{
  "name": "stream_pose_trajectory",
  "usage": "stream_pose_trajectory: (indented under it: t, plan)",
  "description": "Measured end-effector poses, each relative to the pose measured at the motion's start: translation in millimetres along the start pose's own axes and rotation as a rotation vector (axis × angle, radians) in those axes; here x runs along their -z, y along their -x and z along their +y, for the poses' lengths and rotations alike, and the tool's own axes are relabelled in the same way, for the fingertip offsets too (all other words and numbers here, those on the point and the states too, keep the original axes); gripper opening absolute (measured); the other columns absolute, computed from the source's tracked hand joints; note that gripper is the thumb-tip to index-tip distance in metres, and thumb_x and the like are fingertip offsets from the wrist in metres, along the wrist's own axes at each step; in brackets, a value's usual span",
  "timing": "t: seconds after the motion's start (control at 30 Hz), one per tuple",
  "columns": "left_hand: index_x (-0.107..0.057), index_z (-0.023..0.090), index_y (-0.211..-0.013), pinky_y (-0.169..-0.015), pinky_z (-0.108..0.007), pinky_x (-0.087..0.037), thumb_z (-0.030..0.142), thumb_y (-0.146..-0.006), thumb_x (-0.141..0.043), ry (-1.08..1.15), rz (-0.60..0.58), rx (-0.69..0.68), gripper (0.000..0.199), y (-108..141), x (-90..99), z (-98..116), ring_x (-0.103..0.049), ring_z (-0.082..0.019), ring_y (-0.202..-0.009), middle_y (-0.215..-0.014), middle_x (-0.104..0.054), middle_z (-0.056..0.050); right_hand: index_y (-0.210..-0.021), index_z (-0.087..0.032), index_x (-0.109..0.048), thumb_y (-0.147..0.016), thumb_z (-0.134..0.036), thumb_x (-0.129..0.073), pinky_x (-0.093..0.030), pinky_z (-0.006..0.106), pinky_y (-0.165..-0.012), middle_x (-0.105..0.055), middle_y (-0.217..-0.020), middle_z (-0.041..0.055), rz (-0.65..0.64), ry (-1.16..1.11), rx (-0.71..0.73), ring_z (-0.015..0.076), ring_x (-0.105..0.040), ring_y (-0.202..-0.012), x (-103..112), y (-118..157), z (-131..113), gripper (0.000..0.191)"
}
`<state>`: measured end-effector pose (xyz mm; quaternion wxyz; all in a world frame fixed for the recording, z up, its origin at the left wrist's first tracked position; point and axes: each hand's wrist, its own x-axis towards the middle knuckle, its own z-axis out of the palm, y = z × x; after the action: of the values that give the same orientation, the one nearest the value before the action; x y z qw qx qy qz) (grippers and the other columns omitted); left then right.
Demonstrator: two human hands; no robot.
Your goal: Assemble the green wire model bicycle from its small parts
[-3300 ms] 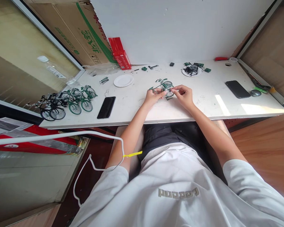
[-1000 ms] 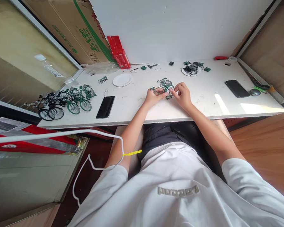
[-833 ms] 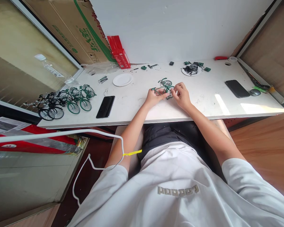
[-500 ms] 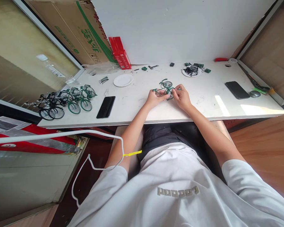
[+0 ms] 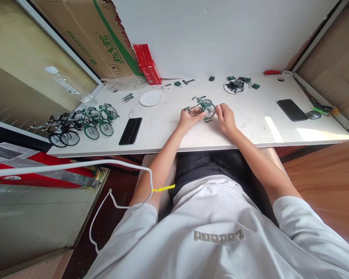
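Note:
My left hand (image 5: 188,119) is closed round the frame of a small green model bicycle (image 5: 209,111), held just over the white table. Its spoked wheel faces right, and the handlebar sticks up past my fingers. Just right of that wheel is my right hand (image 5: 227,118), curled with thumb and forefinger pressed together. Whatever they may pinch is too small to make out. A small dark bracket-like piece (image 5: 208,121) shows below the wheel; I cannot tell whether it is attached.
Several finished model bicycles (image 5: 87,121) stand at the left, near a phone (image 5: 130,131). White plates (image 5: 151,98), a red box (image 5: 151,69) and small parts (image 5: 177,83) lie farther back. A plate of black parts (image 5: 235,86) and another phone (image 5: 292,110) are at the right.
My right hand has drawn a little to the right, off the wheel. The bicycle has turned in my left hand, so its wheel and handlebar show more fully.

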<state>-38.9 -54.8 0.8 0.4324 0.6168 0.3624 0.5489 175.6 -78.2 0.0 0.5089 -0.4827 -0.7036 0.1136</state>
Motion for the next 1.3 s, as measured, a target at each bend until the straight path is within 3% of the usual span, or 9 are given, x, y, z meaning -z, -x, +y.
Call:
stream_pose_trajectory:
  t: [0.17, 0.3, 0.67, 1.1, 1.3]
  plan:
    - [-0.085, 0.014, -0.091, -0.062, -0.028, -0.062, 0.059, -0.068, -0.105, 0.050, 0.001, 0.007, 0.054, -1, 0.9, 3, -0.073, -0.017, -0.071, -0.094, -0.088, -0.012, -0.117, -0.026, -0.061, -0.107, -0.096, -0.029, -0.044, 0.038, -0.076, -0.066, -0.088, 0.0045, -0.048, -0.044, -0.058, 0.0237, -0.058, -0.078, -2, -1, 8, 0.077]
    - [-0.086, 0.014, -0.091, -0.063, -0.028, -0.062, 0.059, -0.069, -0.104, 0.051, -0.013, 0.004, 0.052, 0, 0.8, 4, -0.072, -0.017, -0.071, -0.093, -0.088, -0.011, -0.114, -0.025, -0.062, -0.106, -0.097, -0.034, -0.041, 0.037, -0.073, -0.064, -0.082, 0.0030, -0.110, -0.031, -0.052, 0.0221, -0.055, -0.072, -3, -2, 10, 0.077]
    - [-0.086, 0.014, -0.093, -0.066, -0.031, -0.064, 0.054, -0.069, -0.105, 0.020, -0.059, 0.039, 0.050, 0, 1.3, 2, -0.072, -0.017, -0.068, -0.096, -0.087, -0.012, -0.108, -0.026, -0.062, -0.108, -0.094, -0.034, -0.041, 0.037, -0.073, -0.062, -0.079, 0.0030, -0.031, -0.058, -0.005, 0.0219, -0.052, -0.072, -4, -2, 11, 0.074]
    - [-0.087, 0.015, -0.092, -0.069, -0.032, -0.065, 0.045, -0.066, -0.104, -0.008, -0.031, 0.095, 0.043, 3, -0.8, 11, -0.073, -0.018, -0.069, -0.098, -0.089, -0.013, -0.109, -0.025, -0.064, -0.110, -0.091, -0.033, -0.045, 0.039, -0.077, -0.067, -0.088, 0.0062, 0.016, -0.040, 0.006, 0.0237, -0.057, -0.077, -6, -3, 12, 0.072]
    - [-0.088, 0.015, -0.091, -0.070, -0.032, -0.063, 0.046, -0.068, -0.102, -0.015, -0.036, 0.055, 0.041, 3, 0.6, 9, -0.072, -0.017, -0.066, -0.091, -0.087, -0.010, -0.109, -0.026, -0.062, -0.110, -0.090, -0.032, -0.046, 0.040, -0.080, -0.068, -0.090, 0.0065, 0.019, -0.043, -0.015, 0.0237, -0.058, -0.079, -5, -3, 12, 0.072]
